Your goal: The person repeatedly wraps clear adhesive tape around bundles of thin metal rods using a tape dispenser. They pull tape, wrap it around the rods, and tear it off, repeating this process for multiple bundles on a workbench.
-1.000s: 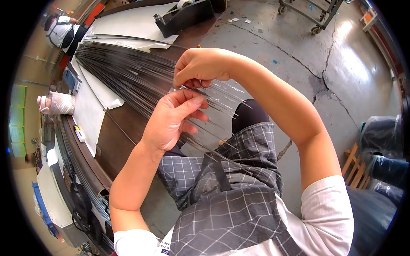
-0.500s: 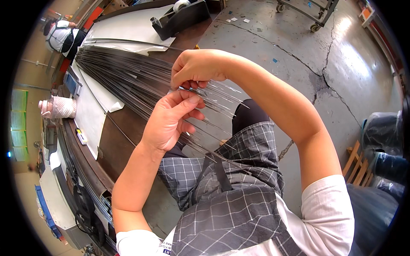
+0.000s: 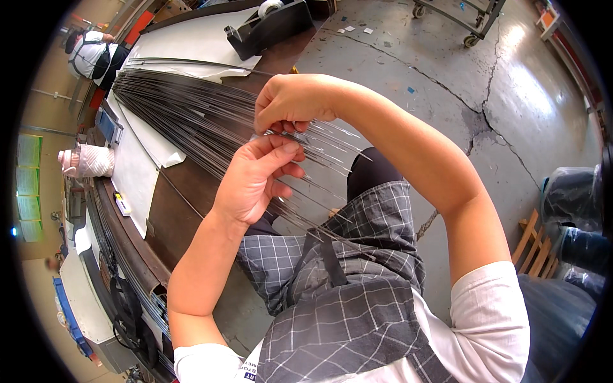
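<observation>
A wide bundle of thin dark metal rods (image 3: 185,102) fans across the table toward me, its near ends sticking out past the edge above my lap. My left hand (image 3: 255,175) is closed in a pinch at the near part of the bundle, thumb and forefinger on a thin rod, the other fingers curled loosely. Just above it, my right hand (image 3: 294,105) bends down over the rods with its fingertips pinched together. A small pale, see-through bit shows at those fingertips; what it is, I cannot make out. The two hands nearly touch.
White paper (image 3: 143,185) covers part of the brown table (image 3: 175,220). A black tape dispenser (image 3: 268,32) stands at the far edge. A cutter knife (image 3: 121,204) and a pink-lidded bottle (image 3: 86,159) lie left. Another person (image 3: 96,54) stands far left; a wheeled cart (image 3: 472,19) stands far right.
Both hands stay almost in place at the rods. The fingers and the near rod ends have shifted only very slightly.
</observation>
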A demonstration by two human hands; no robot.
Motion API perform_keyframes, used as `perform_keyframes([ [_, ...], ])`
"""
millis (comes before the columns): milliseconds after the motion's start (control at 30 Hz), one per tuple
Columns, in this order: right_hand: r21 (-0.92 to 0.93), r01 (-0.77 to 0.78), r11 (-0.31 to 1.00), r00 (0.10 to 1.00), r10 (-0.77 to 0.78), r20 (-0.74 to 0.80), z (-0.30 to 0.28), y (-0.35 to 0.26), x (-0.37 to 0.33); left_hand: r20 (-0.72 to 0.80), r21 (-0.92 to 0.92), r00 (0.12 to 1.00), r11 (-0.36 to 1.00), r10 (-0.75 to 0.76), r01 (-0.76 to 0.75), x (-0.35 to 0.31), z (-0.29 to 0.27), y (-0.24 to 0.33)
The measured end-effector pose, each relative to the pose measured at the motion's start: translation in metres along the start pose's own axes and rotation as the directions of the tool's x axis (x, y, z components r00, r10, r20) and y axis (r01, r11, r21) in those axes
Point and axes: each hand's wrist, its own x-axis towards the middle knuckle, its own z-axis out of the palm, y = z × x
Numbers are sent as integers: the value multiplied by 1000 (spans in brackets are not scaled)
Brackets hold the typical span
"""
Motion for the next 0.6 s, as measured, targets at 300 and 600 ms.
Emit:
perform_keyframes([
  [300,-3,8,1000,1000,-8,-7,3,-4,0,-83,90,996,996,-15,23,-2,7,1],
  [600,-20,5,1000,1000,-5,-2,5,-16,-2,-44,7,999,1000,15,-15,-21,5,7],
])
